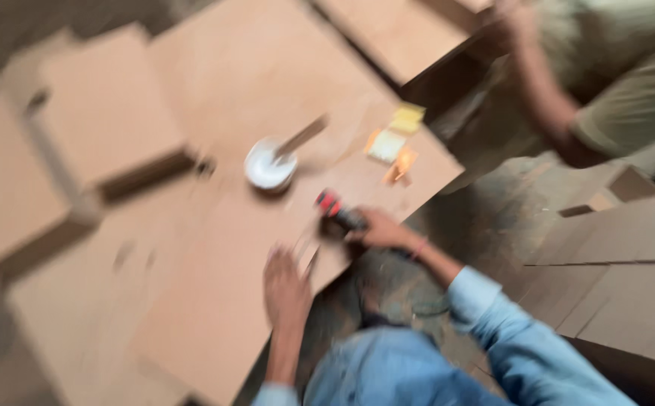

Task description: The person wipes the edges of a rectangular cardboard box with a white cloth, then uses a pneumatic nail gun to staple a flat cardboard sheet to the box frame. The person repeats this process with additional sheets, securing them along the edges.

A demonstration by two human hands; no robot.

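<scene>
Head view is badly motion-blurred, so I only get coarse detail. Right hand [378, 228] is curled around a small tool with a red and black body [337, 210], holding it at the near right edge of a big brown board [229, 301]; the tool tip seems to sit on the board but blur hides the contact. Left hand [286, 286] lies on the same board just left of the tool, fingers pointing away from me; I can't tell whether it's flat and spread or pinching something, there is a thin pale streak [308, 259] beside the fingers that I can't identify. Both forearms come out of light blue sleeves [493, 316]. Further up the board sits a white bowl [269, 167] with a flat wooden stick [301, 137] leaning out of it toward the upper right. Right of the bowl, near the board's far corner, lie a few small yellow and orange packets [391, 146], close together, details unreadable. More brown boards [102, 113] are stacked to the left and upper left, another stack [620, 286] at right. A second person in an olive shirt [628, 68] stands at top right, arm [541, 83] reaching toward a dark panel [447, 75], well apart from my hands.
</scene>
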